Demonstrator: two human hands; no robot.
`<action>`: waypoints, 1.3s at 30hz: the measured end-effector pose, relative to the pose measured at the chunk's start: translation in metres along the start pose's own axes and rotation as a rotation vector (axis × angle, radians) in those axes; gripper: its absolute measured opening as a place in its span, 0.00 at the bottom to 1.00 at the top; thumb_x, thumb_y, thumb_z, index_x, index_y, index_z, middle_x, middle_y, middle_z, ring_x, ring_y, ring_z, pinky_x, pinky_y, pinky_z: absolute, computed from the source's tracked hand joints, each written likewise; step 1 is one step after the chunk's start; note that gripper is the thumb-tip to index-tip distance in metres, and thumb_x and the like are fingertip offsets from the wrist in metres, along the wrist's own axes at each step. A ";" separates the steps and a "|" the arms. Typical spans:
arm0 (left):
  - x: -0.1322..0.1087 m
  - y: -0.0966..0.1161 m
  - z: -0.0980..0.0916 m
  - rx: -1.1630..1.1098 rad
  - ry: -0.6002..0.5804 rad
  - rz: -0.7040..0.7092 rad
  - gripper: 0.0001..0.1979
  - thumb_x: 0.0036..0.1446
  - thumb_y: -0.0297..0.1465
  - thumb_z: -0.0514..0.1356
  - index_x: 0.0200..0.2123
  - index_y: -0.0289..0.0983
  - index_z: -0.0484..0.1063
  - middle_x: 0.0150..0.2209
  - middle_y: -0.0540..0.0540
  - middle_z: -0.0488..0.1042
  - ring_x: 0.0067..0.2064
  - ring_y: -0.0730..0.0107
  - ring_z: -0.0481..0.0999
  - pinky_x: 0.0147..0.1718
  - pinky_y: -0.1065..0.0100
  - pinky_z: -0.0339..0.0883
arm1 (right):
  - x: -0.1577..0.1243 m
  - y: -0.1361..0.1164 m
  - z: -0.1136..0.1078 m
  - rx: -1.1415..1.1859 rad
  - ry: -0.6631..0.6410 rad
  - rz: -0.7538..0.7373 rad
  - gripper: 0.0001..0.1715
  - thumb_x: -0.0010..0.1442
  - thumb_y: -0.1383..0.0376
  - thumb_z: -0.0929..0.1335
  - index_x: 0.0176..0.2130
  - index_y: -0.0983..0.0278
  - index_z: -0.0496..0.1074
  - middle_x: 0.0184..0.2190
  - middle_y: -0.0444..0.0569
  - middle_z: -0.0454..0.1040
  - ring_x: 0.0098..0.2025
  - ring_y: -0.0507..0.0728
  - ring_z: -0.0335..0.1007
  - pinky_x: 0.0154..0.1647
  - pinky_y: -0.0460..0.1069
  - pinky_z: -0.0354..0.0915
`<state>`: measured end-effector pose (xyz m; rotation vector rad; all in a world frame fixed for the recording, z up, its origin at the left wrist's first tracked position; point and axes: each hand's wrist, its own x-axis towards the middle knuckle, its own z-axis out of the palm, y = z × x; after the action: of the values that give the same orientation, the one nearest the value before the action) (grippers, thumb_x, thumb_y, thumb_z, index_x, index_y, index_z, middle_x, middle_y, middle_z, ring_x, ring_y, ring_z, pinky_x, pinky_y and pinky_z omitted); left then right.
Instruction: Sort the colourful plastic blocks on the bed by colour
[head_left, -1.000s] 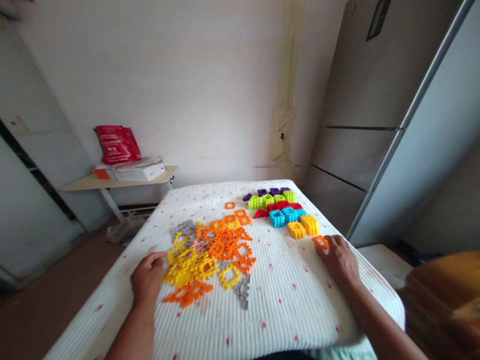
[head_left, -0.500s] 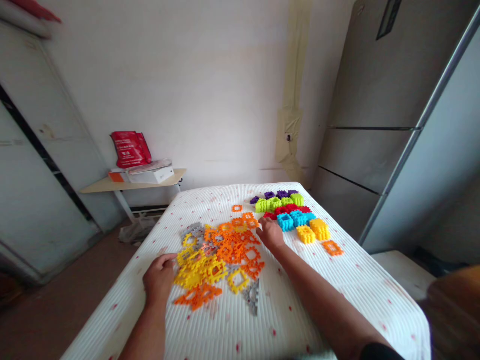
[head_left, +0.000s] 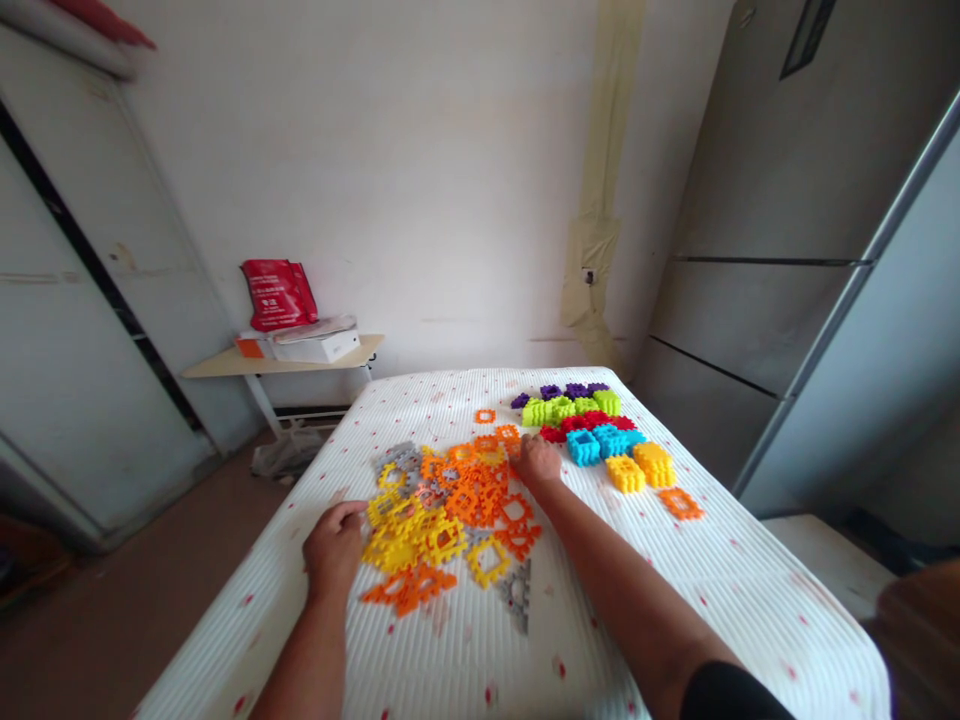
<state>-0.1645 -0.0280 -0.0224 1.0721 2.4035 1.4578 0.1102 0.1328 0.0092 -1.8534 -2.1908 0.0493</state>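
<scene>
While the right hand (head_left: 538,461) is resting at the right edge of the orange pieces (head_left: 491,478), its fingers are curling left against them; whether they are gripping one cannot be told from this view. These pieces are lying mostly left of that hand and nearer to it than to the left hand (head_left: 334,545). An orange frame (head_left: 500,433) just to the far left of the fingers is appearing roughly square, presenting no clear long axis. Beside the left edge of the yellow pieces (head_left: 397,540), the left hand is holding its fingers bent; its grip is not showing. Most pieces are resembling flat moulded plastic with toothed edges, many framing openings. A grey, roughly triangular piece (head_left: 517,595) is lying at the near right. Farther right, blue stacks (head_left: 583,455) and yellow stacks (head_left: 655,465) are standing on a ribbed white cover (head_left: 450,670) with red dots.
</scene>
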 end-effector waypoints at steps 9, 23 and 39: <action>0.002 -0.008 0.002 0.004 0.008 0.033 0.13 0.45 0.32 0.51 0.30 0.37 0.74 0.35 0.44 0.78 0.40 0.59 0.75 0.44 0.62 0.65 | -0.009 0.006 -0.016 0.084 0.067 -0.092 0.17 0.58 0.57 0.64 0.43 0.62 0.73 0.40 0.53 0.75 0.40 0.56 0.73 0.37 0.46 0.63; 0.004 -0.004 0.002 0.063 -0.007 -0.022 0.09 0.45 0.30 0.54 0.28 0.39 0.74 0.36 0.48 0.78 0.41 0.61 0.74 0.45 0.63 0.64 | -0.109 0.161 -0.053 0.168 0.562 -0.139 0.19 0.57 0.55 0.64 0.42 0.64 0.73 0.40 0.53 0.74 0.41 0.58 0.71 0.38 0.49 0.66; 0.007 0.004 0.003 0.144 0.029 -0.106 0.06 0.45 0.31 0.56 0.22 0.44 0.73 0.45 0.61 0.76 0.45 0.62 0.73 0.49 0.60 0.64 | -0.126 0.229 -0.058 0.001 0.290 0.223 0.18 0.55 0.62 0.64 0.44 0.65 0.75 0.40 0.52 0.75 0.38 0.56 0.71 0.40 0.47 0.63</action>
<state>-0.1669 -0.0203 -0.0193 0.9407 2.5762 1.2941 0.3621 0.0431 -0.0032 -1.9577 -1.7867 -0.1648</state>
